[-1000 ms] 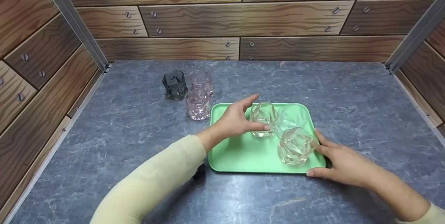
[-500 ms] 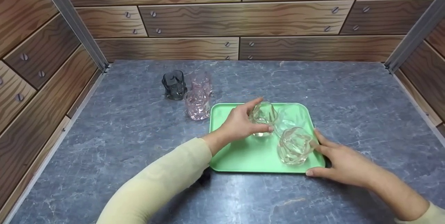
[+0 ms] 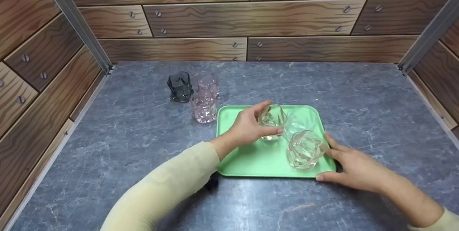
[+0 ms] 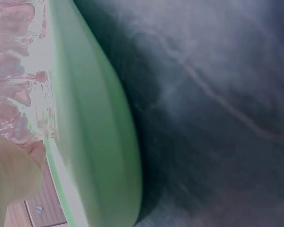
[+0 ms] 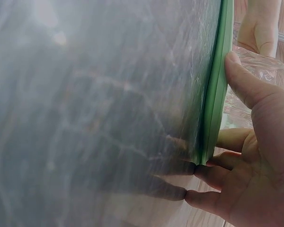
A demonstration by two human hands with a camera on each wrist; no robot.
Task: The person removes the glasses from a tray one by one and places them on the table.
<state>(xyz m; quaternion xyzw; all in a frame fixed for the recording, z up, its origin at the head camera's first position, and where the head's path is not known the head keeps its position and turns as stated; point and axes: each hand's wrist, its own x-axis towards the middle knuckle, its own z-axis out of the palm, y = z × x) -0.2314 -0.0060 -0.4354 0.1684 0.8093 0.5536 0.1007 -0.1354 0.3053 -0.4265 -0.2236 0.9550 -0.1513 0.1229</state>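
Three clear glasses stand on a green tray (image 3: 247, 163) with a raised rim. My left hand (image 3: 247, 125) reaches over the tray from the left and holds the back left clear glass (image 3: 274, 116) between thumb and fingers. My right hand (image 3: 355, 168) grips the tray's front right corner, its thumb at the front edge and its fingers along the right side. Just inside that corner is the nearest clear glass (image 3: 304, 152), close to my right index finger. Behind it sits the third clear glass (image 3: 301, 119), partly overlapped. The right wrist view shows the tray edge (image 5: 217, 85) at my thumb.
Left of the tray, on the grey marbled table (image 3: 125, 145), stand a dark grey glass (image 3: 180, 87) and two pink glasses: a front pink glass (image 3: 204, 109) and a rear pink glass (image 3: 209, 82). Wood-patterned walls (image 3: 229, 19) enclose the back and sides.
Since a second ago my left hand has shifted slightly right and closed in around the back left glass. My right hand, the tray and the other glasses have stayed in place.
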